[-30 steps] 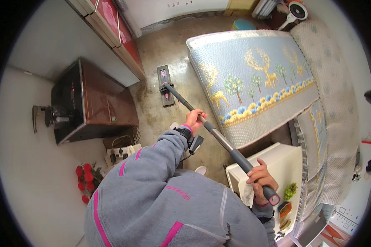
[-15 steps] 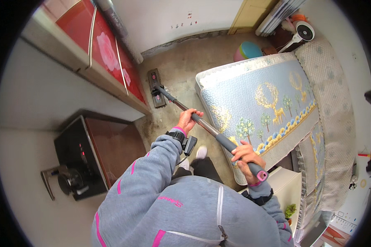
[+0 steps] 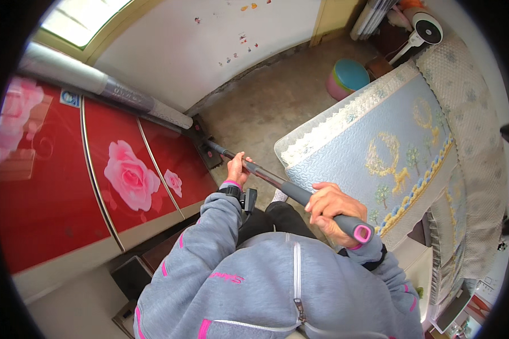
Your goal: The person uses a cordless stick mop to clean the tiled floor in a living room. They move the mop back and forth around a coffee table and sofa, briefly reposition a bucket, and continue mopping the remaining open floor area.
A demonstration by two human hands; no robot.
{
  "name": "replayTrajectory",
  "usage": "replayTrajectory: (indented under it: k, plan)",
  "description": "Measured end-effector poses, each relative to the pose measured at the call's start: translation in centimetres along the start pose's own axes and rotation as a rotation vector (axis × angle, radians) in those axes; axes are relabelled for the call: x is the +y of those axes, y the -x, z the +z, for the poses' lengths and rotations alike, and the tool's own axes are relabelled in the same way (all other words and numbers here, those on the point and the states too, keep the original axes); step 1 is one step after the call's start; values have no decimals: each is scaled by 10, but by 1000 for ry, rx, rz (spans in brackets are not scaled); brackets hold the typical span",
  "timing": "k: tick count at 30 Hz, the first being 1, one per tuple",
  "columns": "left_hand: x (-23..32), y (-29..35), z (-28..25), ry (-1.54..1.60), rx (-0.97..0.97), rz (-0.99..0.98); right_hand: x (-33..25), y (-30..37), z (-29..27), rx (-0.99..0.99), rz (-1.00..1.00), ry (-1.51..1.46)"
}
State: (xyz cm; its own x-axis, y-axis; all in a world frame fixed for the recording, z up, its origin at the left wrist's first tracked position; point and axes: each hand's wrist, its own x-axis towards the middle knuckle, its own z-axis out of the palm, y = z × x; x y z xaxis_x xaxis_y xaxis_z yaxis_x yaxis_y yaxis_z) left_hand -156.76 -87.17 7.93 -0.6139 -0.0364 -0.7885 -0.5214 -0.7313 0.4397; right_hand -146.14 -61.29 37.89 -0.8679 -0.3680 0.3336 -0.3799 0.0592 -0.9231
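A flat mop slants across the view, its grey grip and pink-ringed end close to me. My left hand is closed around the middle of the pole. Higher up, my right hand wraps the thick grip just short of the end. The dark mop head lies on the floor against the foot of a red cabinet, and the cabinet partly hides it.
On the left stands the red cabinet with pink roses; a long wrapped roll lies along its top. A bed with a blue quilted cover fills the right. Beyond it are a pink-and-blue round stool and a white fan.
The view has swung left, showing more of the red cabinet and a window. The mop head has gone from open floor to the cabinet's foot. Both hands keep their hold on the pole.
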Motion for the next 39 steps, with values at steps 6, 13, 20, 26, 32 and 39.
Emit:
replayTrajectory:
  k: [6, 13, 20, 26, 32, 39]
  plan:
    - [-4, -40, 94, -69, -66, -189, 2, -52, -71, 427, 96, -194]
    - [-21, -44, 242, -357, -414, -421, -60, -101, -90, 574, 132, 199]
    - [-53, -94, 341, -514, -587, -553, -7, -105, -66, 675, 257, 483]
    - [-102, -62, 333, -593, -490, -749, 18, -57, -56, 940, 368, 471]
    - [-100, -79, 308, -911, -444, -949, -39, -19, -59, 891, 1108, -248]
    - [-57, -117, 301, -1136, -355, -1240, -12, -119, -18, 717, 1456, -294]
